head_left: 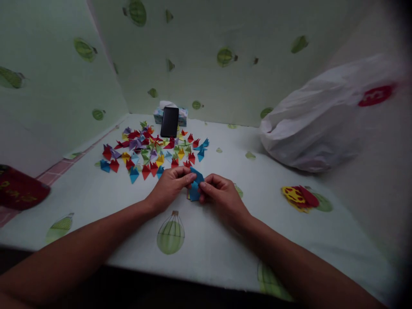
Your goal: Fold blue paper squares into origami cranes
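A partly folded piece of blue origami paper (197, 175) is pinched between my two hands above the middle of the table. My left hand (172, 184) grips its left edge with thumb and forefinger. On the other side, my right hand (222, 195) pinches its right edge. Just under it lies a small stack of square paper (194, 193), blue on top with other colours at the edge, partly hidden by my fingers. Beyond my left hand spreads a pile of folded paper cranes (146, 171) in red, blue, purple, yellow and green.
A black phone (169, 122) leans against a tissue box (183, 116) at the back. To the right stand a bulging white plastic bag (309, 124) and red and yellow paper cut-outs (294, 195). A dark red object with yellow lettering (22, 189) lies at the left edge.
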### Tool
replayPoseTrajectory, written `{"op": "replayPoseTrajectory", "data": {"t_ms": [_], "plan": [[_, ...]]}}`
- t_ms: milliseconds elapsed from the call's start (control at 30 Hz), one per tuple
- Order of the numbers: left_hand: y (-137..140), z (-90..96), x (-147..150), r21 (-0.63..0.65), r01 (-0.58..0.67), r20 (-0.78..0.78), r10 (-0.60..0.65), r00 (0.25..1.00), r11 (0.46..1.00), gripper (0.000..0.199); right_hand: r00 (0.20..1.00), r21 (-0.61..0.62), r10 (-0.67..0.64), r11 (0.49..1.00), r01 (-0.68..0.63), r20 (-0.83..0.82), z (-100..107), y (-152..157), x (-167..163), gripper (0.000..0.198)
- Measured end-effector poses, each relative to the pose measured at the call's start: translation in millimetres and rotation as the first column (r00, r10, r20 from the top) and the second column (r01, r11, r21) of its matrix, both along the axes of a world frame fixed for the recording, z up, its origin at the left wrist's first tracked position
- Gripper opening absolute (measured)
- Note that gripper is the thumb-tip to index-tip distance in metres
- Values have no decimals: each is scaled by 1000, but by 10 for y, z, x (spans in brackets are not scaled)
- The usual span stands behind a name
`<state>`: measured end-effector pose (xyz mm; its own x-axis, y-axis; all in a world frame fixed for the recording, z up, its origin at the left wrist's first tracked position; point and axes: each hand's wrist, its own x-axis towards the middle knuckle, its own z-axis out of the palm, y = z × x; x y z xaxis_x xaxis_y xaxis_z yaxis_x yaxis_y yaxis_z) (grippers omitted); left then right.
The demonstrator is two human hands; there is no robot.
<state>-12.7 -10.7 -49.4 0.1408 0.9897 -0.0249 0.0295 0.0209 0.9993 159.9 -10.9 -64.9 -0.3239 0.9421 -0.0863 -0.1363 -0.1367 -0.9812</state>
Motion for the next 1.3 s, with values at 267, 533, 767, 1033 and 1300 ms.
{"op": "replayPoseTrajectory", "data": {"t_ms": [267, 533, 767, 1033, 1300], "plan": [[28, 1, -32, 25, 156, -142, -151, 978, 987, 26, 1000, 65, -1, 998, 2, -22, -7, 79, 44, 32], [20, -16, -19, 20, 115, -71, -114, 991, 993, 27, 994, 113, -7, 994, -5, 106, 4, 61, 40, 31], [-3, 15, -6, 19, 70, -42, -69, 997, 997, 26, 968, 233, -3, 971, -58, 253, 24, 42, 41, 26], [-24, 45, 0, 99, 37, -107, -26, 994, 994, 31, 980, 177, 43, 981, -78, 192, 28, 23, 25, 28], [-14, 29, -1, 69, 67, -81, -62, 995, 995, 29, 988, 118, 23, 992, -41, 150, 42, 21, 34, 28]]}}
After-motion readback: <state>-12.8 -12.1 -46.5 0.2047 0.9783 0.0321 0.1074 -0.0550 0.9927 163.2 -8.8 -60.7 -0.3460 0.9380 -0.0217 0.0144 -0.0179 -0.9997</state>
